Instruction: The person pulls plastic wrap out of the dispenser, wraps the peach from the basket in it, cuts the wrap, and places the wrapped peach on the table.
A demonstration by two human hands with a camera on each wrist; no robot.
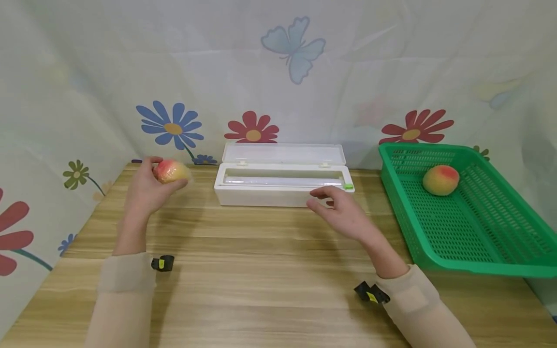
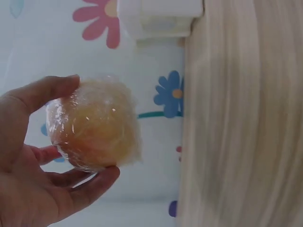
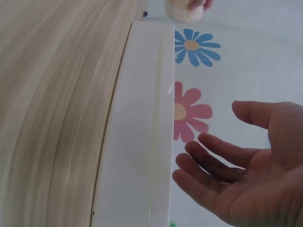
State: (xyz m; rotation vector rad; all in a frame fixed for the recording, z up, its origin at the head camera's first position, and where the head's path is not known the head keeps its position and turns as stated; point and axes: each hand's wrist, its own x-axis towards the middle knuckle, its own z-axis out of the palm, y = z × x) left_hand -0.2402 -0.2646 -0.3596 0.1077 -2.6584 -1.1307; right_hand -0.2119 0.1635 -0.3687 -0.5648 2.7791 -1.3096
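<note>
My left hand point(image 1: 149, 187) grips a red-and-yellow peach point(image 1: 173, 171) above the left back of the table. Clear plastic film wraps that peach point(image 2: 97, 124), and the left wrist view shows thumb and fingers on opposite sides of it. Relaxed and holding nothing, my right hand point(image 1: 341, 212) hovers at the front right of a white cling film box point(image 1: 261, 197). The box's lid point(image 1: 283, 153) is up, showing a roll of film point(image 1: 278, 181) inside and a green slider point(image 1: 348, 186) at its right end.
At the right stands a green plastic basket point(image 1: 409, 232) with a second peach point(image 1: 441, 180) in it. A flowered curtain point(image 1: 217, 72) hangs behind the wooden table point(image 1: 261, 270). Small black cameras point(image 1: 163, 263) sit at both wrists.
</note>
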